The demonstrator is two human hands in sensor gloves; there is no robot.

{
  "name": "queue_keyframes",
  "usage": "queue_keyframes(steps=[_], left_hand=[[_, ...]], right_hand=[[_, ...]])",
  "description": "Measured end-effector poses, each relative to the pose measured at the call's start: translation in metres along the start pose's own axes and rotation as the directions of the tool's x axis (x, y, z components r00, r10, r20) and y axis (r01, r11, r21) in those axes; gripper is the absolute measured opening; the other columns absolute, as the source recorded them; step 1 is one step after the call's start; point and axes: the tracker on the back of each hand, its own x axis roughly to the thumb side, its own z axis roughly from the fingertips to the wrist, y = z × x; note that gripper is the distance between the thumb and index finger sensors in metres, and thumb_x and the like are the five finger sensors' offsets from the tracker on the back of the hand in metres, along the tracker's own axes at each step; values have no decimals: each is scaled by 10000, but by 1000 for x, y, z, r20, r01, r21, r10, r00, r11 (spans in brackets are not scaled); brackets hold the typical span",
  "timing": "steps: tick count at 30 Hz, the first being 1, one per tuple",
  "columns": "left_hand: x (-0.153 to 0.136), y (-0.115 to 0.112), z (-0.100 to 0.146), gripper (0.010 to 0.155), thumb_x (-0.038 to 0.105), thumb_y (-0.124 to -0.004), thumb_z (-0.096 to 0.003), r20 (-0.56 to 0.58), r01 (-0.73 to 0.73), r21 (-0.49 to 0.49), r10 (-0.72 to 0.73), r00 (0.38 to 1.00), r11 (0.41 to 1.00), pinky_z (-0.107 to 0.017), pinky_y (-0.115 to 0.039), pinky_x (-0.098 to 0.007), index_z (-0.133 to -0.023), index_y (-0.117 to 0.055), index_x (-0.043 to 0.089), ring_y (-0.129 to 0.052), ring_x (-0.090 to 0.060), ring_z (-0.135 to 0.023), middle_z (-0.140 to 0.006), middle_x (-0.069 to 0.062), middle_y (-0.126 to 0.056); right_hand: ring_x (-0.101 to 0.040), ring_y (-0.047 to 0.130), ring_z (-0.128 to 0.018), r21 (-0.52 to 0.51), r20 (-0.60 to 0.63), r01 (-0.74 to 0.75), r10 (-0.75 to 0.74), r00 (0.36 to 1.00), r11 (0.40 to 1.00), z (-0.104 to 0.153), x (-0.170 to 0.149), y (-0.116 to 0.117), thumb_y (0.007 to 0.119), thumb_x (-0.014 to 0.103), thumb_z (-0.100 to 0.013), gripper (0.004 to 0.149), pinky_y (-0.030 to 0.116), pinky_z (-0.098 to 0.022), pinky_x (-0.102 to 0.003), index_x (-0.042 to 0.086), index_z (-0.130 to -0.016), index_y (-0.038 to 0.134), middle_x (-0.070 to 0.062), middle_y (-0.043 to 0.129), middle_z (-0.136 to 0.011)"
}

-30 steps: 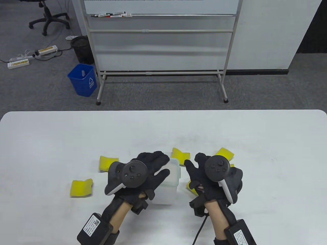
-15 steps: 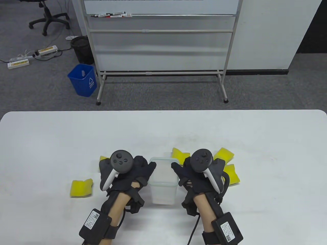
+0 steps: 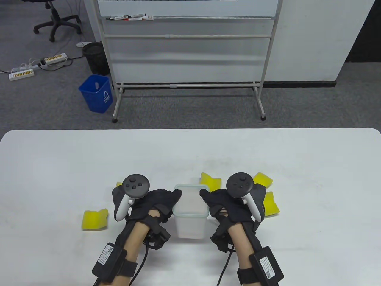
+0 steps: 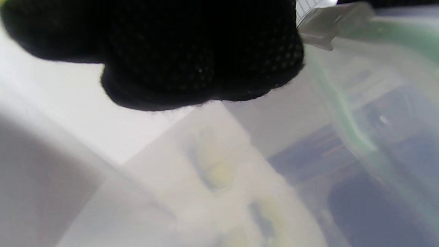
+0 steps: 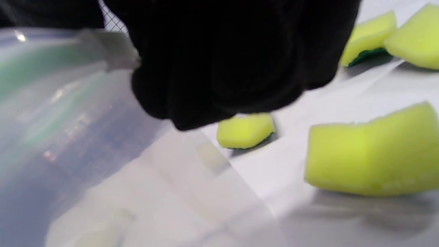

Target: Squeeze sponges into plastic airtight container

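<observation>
Container: we see the clear plastic airtight container [image 3: 190, 213] standing upright on the white table [image 3: 297, 178], near its front edge, between our two hands; a pale green seal runs round its rim.
Left hand: our left hand [image 3: 151, 205] presses against the container's left wall, thumb at the rim; in the left wrist view the gloved fingers [image 4: 192, 61] sit by a lid latch [image 4: 329, 24] at the rim.
Right hand: our right hand [image 3: 226, 207] presses the right wall the same way; the right wrist view shows its fingers [image 5: 233, 61] against the rim.
Grip: both hands are closed on the container's sides, one on each.
Sponges, right: we count three yellow sponges on this side: one [image 3: 210, 180] just behind the container's far right corner, one [image 3: 263, 179] behind the right hand, one [image 3: 271, 205] just to its right.
Sponges, left: one yellow sponge [image 3: 94, 220] lies apart to the left of our left hand; another [image 3: 119, 185] peeks out behind the left tracker [image 3: 135, 186].
Inside the container: we cannot tell.
</observation>
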Motion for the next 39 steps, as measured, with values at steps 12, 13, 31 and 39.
queue_keyframes(steps=[12, 13, 31, 39], left_hand=[[-8, -2, -4, 628, 704, -775, -422, -7, -88, -32, 88, 996, 996, -219, -932, -357, -592, -923, 118, -1038, -152, -231, -323, 33, -1028], [-8, -2, -4, 629, 705, -777, -419, -6, -88, -32, 88, 996, 996, -218, -933, -356, -591, -924, 118, -1038, -150, -230, -322, 34, -1028], [-3, 3, 1, 432, 636, -833, -433, 14, -97, 39, 96, 995, 995, -241, -933, -370, -498, -949, 225, -1041, -151, -226, -276, 71, -1028], [7, 7, 9, 452, 640, -821, -430, -13, 18, 129, -17, 1000, 991, -205, -937, -361, -484, -963, 214, -1043, -142, -181, -241, 69, -1034]], right_hand=[[-203, 998, -255, 12, -1, 312, -312, 950, 950, -13, -22, 5, 902, 641, -366, 498, 828, -509, -457, 164, -470, 1000, -51, 1046, -410], [-208, 1000, -261, 12, 7, 305, -305, 952, 952, -12, -22, 4, 902, 634, -369, 496, 825, -512, -461, 158, -470, 999, -54, 1048, -416], [-208, 1006, -281, -79, 41, 125, -122, 992, 989, -3, -7, -2, 867, 626, -399, 490, 820, -522, -462, 162, -490, 995, -50, 1049, -435], [-198, 1002, -252, -232, 63, -53, 70, 996, 971, 8, 8, -5, 862, 632, -394, 494, 833, -505, -450, 167, -475, 1007, -44, 1050, -411]])
